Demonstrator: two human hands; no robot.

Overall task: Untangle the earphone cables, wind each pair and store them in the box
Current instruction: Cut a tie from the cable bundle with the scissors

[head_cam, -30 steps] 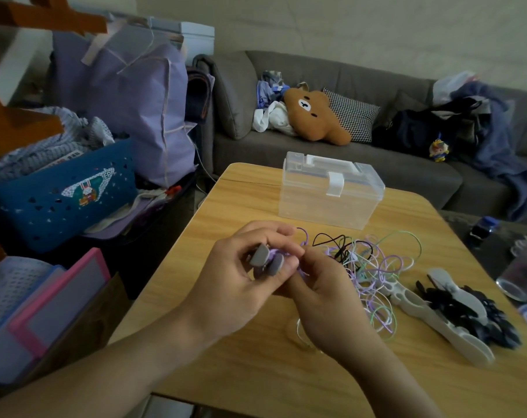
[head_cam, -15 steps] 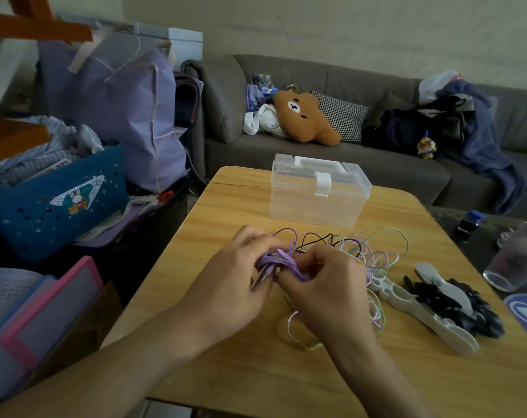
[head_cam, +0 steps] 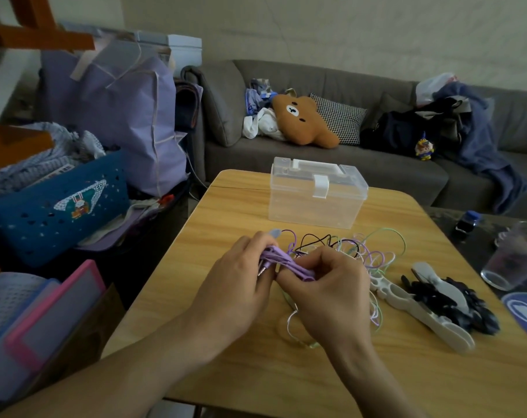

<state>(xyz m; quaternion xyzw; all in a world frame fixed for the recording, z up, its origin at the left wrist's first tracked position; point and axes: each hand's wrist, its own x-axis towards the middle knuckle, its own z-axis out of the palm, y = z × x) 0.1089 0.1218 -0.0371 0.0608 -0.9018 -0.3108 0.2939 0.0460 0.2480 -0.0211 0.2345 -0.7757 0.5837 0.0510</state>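
At far left, off the table [head_cam: 226,372], stand a blue basket [head_cam: 54,206] and a purple bag [head_cam: 120,116], neither part of the work. My left hand [head_cam: 238,285] comes next: its fingers are curled round one end of the purple bundle [head_cam: 282,262], a hank of earphone cable laid in parallel strands, with the metal plug [head_cam: 263,270] poking out beside my fingers and one grey earbud [head_cam: 275,233] showing above my knuckles. My right hand [head_cam: 325,285] pinches the other end of the same bundle between thumb and bent fingers, so both hands hold it just above the tabletop. Beyond them sits the clear box [head_cam: 316,197], lid down and latched (it must be opened before anything goes in). To the right of my hands lies the tangle [head_cam: 362,251] of purple, green and black cables, part of it trailing under my right wrist; I cannot tell whether the bundle is fully free of it. I judge the step in hand to be winding this first pair: keep the strands flat and even, hold the plug end fixed, wrap the loose tail round the middle without pulling tight, and lift clear of the tangle so no loop is dragged along. At far right rest a white winder [head_cam: 419,312] and a glass [head_cam: 515,257].
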